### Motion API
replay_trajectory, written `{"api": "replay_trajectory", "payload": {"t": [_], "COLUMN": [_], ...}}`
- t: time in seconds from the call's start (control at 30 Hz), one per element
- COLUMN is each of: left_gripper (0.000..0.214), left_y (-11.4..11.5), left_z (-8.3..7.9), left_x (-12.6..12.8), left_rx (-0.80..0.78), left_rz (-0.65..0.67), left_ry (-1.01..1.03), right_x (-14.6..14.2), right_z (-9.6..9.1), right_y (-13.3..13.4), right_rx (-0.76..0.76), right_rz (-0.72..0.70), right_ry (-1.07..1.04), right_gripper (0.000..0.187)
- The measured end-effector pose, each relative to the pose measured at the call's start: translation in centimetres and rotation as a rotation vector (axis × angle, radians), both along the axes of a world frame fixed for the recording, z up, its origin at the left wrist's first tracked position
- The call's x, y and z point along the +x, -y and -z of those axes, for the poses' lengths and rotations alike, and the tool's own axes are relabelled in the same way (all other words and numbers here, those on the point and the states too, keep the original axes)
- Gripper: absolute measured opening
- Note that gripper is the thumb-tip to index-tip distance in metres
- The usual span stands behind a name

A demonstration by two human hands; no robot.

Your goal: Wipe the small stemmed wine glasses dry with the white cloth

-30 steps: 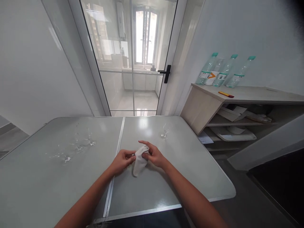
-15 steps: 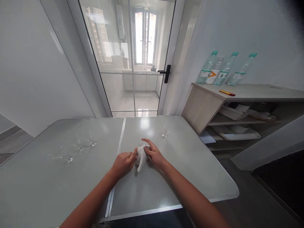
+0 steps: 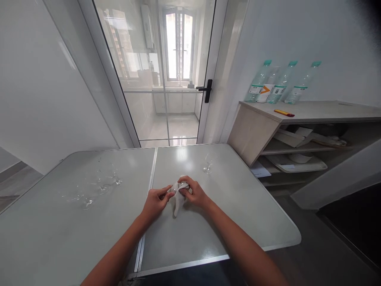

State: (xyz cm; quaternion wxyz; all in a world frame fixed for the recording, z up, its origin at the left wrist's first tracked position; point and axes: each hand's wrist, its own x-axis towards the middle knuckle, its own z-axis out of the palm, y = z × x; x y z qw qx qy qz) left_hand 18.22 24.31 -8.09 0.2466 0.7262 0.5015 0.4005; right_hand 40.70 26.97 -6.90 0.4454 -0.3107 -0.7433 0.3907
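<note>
Over the middle of the table, both hands meet around a crumpled white cloth. My right hand is closed on the cloth, its fingers curled over the top. A clear glass shows only in part between the hands, mostly covered by cloth and fingers. My left hand pinches the glass from the left side, thumb and fingers together. One end of the cloth hangs down below the hands. Beyond my right hand is a clear stemmed glass on the table.
Several clear stemmed glasses are grouped on the left part of the grey table. A metal strip divides the tabletop. Behind it is a glass door. Plastic bottles stand on the wooden shelf at right.
My right hand's fingers have curled over the top of the cloth. My left index finger, stretched out before, has bent in, and the thumb now shows against the glass.
</note>
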Motion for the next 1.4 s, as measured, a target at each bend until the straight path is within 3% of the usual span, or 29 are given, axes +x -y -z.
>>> {"api": "replay_trajectory", "payload": {"t": [0.1, 0.23, 0.33, 0.4, 0.7, 0.9, 1.17, 1.4], "left_gripper": [0.042, 0.041, 0.04, 0.038, 0.044, 0.044, 0.05, 0.055], "left_y": [-0.2, -0.3, -0.1, 0.0, 0.1, 0.2, -0.2, -0.6], "left_z": [0.9, 1.4, 1.0, 0.6, -0.7, -1.4, -1.7, -2.2], "left_x": [-0.8, -1.6, -1.6, -1.4, -0.5, -0.4, -0.5, -1.4], "left_rx": [0.174, 0.296, 0.274, 0.218, -0.066, -0.239, -0.519, -0.827], "left_rz": [-0.043, 0.034, 0.123, 0.153, 0.178, 0.18, 0.252, 0.351], "left_ry": [-0.17, -0.412, -0.464, -0.423, -0.11, 0.066, 0.286, 0.459], "right_x": [-0.2, -0.5, -0.4, -0.2, -0.1, -0.4, 0.3, 0.4], "right_z": [0.6, 1.3, 1.1, 0.8, 0.6, 0.8, 0.9, 1.3], "right_y": [-0.2, -0.5, -0.5, -0.5, -0.4, 0.0, 0.4, 0.3], "right_rx": [-0.164, -0.475, -0.534, -0.53, -0.446, -0.256, -0.02, 0.237], "right_rz": [0.008, -0.169, -0.318, -0.369, -0.262, -0.164, -0.081, -0.099], "right_ry": [-0.085, -0.258, -0.28, -0.259, -0.221, -0.135, 0.084, 0.253], "right_gripper": [0.044, 0.075, 0.09, 0.089, 0.054, 0.041, 0.035, 0.033]}}
